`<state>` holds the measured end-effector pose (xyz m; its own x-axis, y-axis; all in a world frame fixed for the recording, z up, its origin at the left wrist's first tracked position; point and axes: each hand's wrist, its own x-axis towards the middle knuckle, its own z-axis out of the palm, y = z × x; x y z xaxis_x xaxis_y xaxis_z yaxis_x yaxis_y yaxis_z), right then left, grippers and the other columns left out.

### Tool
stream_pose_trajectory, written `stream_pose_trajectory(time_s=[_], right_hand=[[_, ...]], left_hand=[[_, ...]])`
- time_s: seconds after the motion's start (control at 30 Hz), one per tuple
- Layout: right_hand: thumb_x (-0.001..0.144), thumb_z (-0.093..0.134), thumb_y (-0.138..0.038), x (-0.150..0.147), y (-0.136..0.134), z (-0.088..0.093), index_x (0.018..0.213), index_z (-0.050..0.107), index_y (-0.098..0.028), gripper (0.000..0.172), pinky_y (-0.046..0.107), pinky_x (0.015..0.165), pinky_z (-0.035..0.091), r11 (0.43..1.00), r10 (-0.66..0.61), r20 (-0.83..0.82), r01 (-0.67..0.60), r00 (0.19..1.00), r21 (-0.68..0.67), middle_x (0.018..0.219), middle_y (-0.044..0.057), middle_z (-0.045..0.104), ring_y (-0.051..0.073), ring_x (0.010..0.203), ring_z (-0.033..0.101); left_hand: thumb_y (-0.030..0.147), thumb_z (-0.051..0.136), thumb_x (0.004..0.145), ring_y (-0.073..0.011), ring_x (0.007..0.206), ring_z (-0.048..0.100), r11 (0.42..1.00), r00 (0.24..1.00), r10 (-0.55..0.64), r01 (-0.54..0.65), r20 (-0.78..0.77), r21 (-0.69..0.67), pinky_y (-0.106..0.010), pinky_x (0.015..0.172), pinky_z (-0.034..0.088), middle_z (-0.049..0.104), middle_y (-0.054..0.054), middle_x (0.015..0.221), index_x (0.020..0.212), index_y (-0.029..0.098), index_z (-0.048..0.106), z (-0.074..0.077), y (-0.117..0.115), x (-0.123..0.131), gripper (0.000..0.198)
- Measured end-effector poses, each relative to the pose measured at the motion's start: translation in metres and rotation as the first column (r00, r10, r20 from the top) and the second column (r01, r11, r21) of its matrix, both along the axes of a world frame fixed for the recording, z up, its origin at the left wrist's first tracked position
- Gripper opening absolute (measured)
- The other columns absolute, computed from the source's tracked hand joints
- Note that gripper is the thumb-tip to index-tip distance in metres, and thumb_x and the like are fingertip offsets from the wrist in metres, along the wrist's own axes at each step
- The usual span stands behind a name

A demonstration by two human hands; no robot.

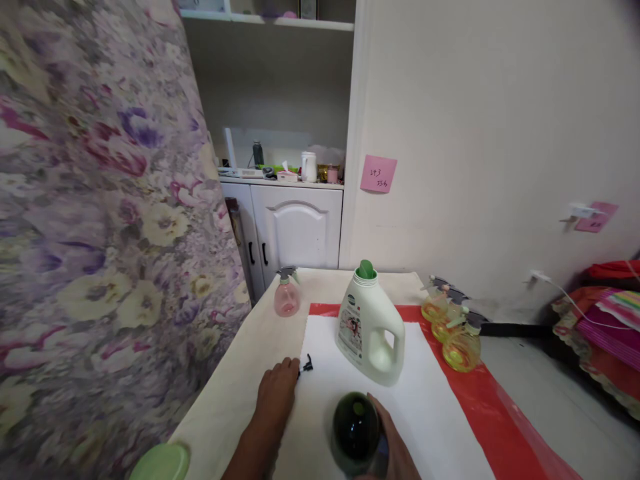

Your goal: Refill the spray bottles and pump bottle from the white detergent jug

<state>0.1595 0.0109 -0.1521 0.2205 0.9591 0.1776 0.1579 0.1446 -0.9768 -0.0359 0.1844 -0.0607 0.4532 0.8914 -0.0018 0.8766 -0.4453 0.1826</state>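
Observation:
My left hand [278, 392] is closed at the left edge of the white sheet [425, 407]. A small black spray trigger head [307, 365] sticks out beyond its fingertips. My right hand [393, 440] wraps around the right side of a glossy, dark green, rounded bottle [356, 427] close to me; its lower part is hidden. Just beyond stands an upright pale green detergent jug [373, 333] with a handle and a label, with a darker green piece [367, 269] at its mouth.
A pink spray bottle [287, 298] stands at the far left of the table [250, 360]. Several yellow spray bottles [461, 350] line the right side by a red strip [465, 387]. A light green lid [161, 463] shows at lower left. A floral curtain [110, 233] hangs left.

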Motion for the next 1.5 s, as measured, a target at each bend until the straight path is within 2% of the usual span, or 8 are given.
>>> stream_pose_trajectory(time_s=[0.23,0.47,0.67,0.73,0.93,1.17,1.3,1.5], right_hand=[[0.064,0.076,-0.050,0.032,-0.021,0.008,0.133,0.048,-0.024,0.078,0.047,0.114,0.030,0.972,-0.228,-0.050,0.230,0.972,0.049,0.141,0.013,0.051,0.034,0.135,0.041],[0.071,0.072,-0.051,0.071,-0.004,0.060,0.122,0.055,-0.023,0.061,0.052,0.104,0.042,0.903,-0.421,-0.201,0.431,0.885,0.007,0.131,0.014,0.060,0.035,0.124,0.053],[0.074,0.070,-0.053,0.079,0.036,0.079,0.118,0.056,-0.022,0.056,0.049,0.102,0.044,0.913,-0.386,-0.191,0.403,0.902,0.058,0.129,0.013,0.062,0.032,0.122,0.054],[0.074,0.070,-0.053,0.078,0.048,0.082,0.115,0.058,-0.022,0.053,0.045,0.098,0.047,0.924,-0.357,-0.184,0.375,0.916,0.072,0.120,0.011,0.067,0.030,0.115,0.059],[0.072,0.072,-0.049,0.083,0.080,0.095,0.097,0.066,-0.018,0.040,0.034,0.074,0.051,0.943,-0.313,-0.127,0.324,0.941,0.078,0.088,0.005,0.072,0.025,0.085,0.064],[0.065,0.075,-0.049,0.099,0.102,0.101,0.060,0.061,-0.018,0.035,0.028,0.051,0.038,0.975,-0.197,-0.073,0.203,0.978,0.089,0.050,-0.001,0.060,0.015,0.051,0.050],[0.068,0.070,-0.052,0.100,0.105,0.097,0.050,0.053,-0.020,0.041,0.027,0.048,0.030,0.983,-0.160,-0.066,0.165,0.985,0.081,0.038,-0.004,0.049,0.012,0.042,0.040],[0.069,0.069,-0.054,0.089,0.111,0.106,0.047,0.045,-0.021,0.046,0.026,0.047,0.028,0.964,-0.252,-0.044,0.255,0.967,0.075,0.037,-0.007,0.042,0.009,0.040,0.036]], left_hand=[[0.008,0.051,0.076,-0.0299,0.113,0.054,1.000,0.990,-0.021,0.019,0.136,0.020,-0.040,0.092,0.037,0.061,-0.015,0.126,0.123,0.017,0.057,-0.002,0.002,-0.003,0.048],[0.025,0.049,0.086,-0.0244,0.122,0.054,0.994,0.916,-0.108,0.112,0.385,0.012,-0.035,0.104,0.039,0.063,-0.011,0.129,0.120,0.021,0.060,-0.009,-0.016,0.004,0.037],[0.032,0.066,0.076,-0.0284,0.096,0.068,0.958,0.568,-0.026,0.249,0.823,-0.142,-0.040,0.089,0.051,0.076,-0.008,0.101,0.095,0.028,0.073,0.002,-0.042,0.022,0.020],[0.033,0.065,0.078,-0.0272,0.093,0.069,0.930,0.517,0.001,0.315,0.856,-0.191,-0.038,0.087,0.051,0.077,-0.008,0.098,0.093,0.028,0.073,0.008,-0.048,0.029,0.018],[0.029,0.064,0.076,-0.0288,0.105,0.063,0.870,0.524,0.050,0.395,0.850,-0.295,-0.040,0.095,0.046,0.073,-0.006,0.109,0.099,0.029,0.072,0.011,-0.058,0.034,0.025],[0.026,0.077,0.059,-0.0342,0.120,0.055,0.784,0.538,-0.036,0.538,0.842,-0.310,-0.044,0.105,0.038,0.068,-0.004,0.123,0.108,0.036,0.070,0.001,-0.061,0.037,0.050],[0.042,0.075,0.066,-0.0320,0.120,0.057,0.755,0.467,-0.135,0.619,0.874,-0.214,-0.040,0.103,0.040,0.070,-0.007,0.118,0.107,0.034,0.071,-0.015,-0.054,0.047,0.042],[0.044,0.079,0.060,-0.0319,0.119,0.057,0.741,0.509,-0.250,0.649,0.824,-0.176,-0.038,0.102,0.042,0.070,-0.009,0.117,0.109,0.027,0.069,-0.039,-0.045,0.054,0.053]])
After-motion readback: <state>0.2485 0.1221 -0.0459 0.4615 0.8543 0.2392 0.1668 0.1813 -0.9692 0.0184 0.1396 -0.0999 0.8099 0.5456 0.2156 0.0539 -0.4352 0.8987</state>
